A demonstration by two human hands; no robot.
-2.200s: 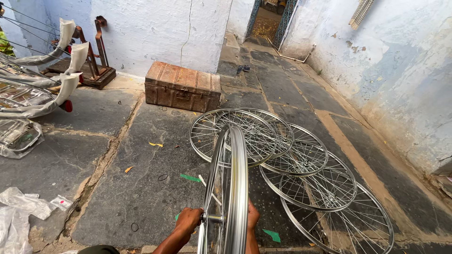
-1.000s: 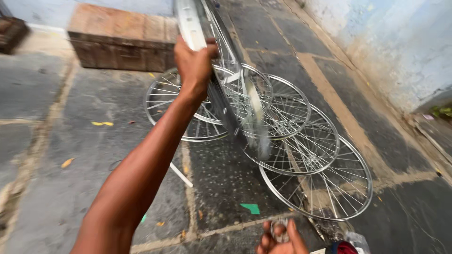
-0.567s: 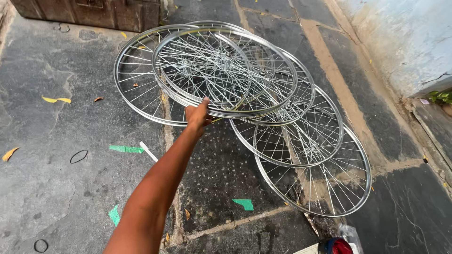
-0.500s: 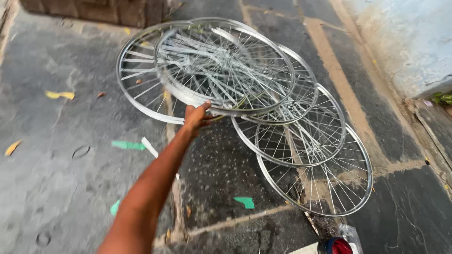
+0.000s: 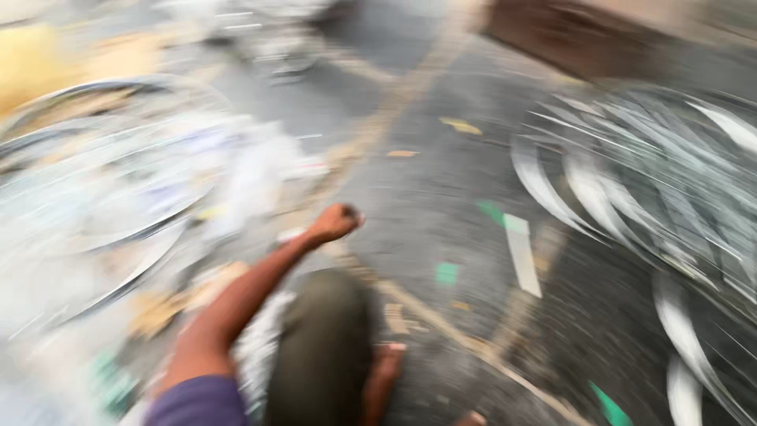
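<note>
A: What sits nearest the camera?

B: A knee in olive trousers, with a purple sleeve to its left. A foot rests on the stone floor just right of the knee.

A: And the hands?

B: The left hand reaches out beyond the knee, fingers curled into a loose fist. The blur hides whether it grips anything. The right hand is out of view.

A: Where are the wheels?

B: A pile of spoked bicycle rims lies on the right, well apart from the hand. More rims lie at left among pale wrappings.

A: Farther off?

B: A brown wooden box at far right.
</note>
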